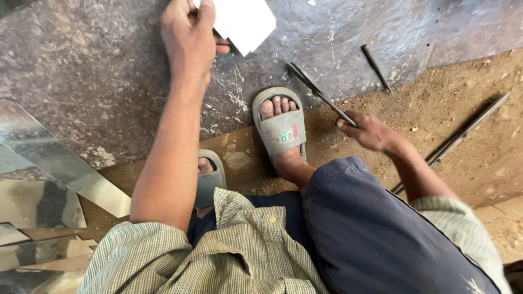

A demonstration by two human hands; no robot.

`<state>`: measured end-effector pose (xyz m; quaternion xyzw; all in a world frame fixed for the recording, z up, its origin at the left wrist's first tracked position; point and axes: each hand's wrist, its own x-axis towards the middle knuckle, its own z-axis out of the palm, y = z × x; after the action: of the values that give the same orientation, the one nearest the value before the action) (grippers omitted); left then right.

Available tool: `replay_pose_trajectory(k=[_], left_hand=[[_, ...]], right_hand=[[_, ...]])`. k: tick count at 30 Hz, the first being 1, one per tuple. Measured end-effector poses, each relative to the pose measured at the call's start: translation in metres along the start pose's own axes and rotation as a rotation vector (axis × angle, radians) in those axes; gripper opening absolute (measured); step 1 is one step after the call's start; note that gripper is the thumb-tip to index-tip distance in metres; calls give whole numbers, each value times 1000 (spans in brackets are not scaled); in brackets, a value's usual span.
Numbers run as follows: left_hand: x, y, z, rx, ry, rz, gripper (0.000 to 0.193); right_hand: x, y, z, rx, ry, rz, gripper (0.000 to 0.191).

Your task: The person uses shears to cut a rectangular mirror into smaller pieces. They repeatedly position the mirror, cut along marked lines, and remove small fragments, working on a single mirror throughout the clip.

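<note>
Two hands: left hand (188, 35) pinches white sheet (243, 20) at 12 o'clock; right hand (368, 130) grips shears (318, 93)
Shears: dark, blades shut, pointing toward 11 o'clock

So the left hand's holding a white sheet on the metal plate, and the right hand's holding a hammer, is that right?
Not quite. The right hand holds metal shears, not a hammer; the head view shows their long dark blades pointing up over the metal plate. The rest stands: the left hand holds the white sheet on that plate.
</note>
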<state>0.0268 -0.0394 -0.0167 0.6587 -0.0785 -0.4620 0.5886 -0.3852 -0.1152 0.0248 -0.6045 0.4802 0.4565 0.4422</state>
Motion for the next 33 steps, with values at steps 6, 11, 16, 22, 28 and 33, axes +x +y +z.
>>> replay_pose_trajectory(k=[6, 11, 16, 22, 28, 33], left_hand=[[16, -9, -18, 163, -96, 48, 18], [17, -10, -23, 255, -161, 88, 20], [19, -11, -29, 243, -174, 22, 17], [24, -20, -30, 208, -156, -47, 17], [25, -27, -29, 182, -156, -29, 19], [26, -34, -30, 136, -163, -17, 23]], right_hand=[[9, -60, -38, -224, -97, -69, 61], [25, -84, -57, -273, -134, -45, 73], [37, -96, -59, -207, -138, -185, 74], [45, -105, -54, -207, -117, -166, 75], [38, -110, -51, -226, -87, -170, 77], [35, -112, -49, -220, -81, -119, 78]])
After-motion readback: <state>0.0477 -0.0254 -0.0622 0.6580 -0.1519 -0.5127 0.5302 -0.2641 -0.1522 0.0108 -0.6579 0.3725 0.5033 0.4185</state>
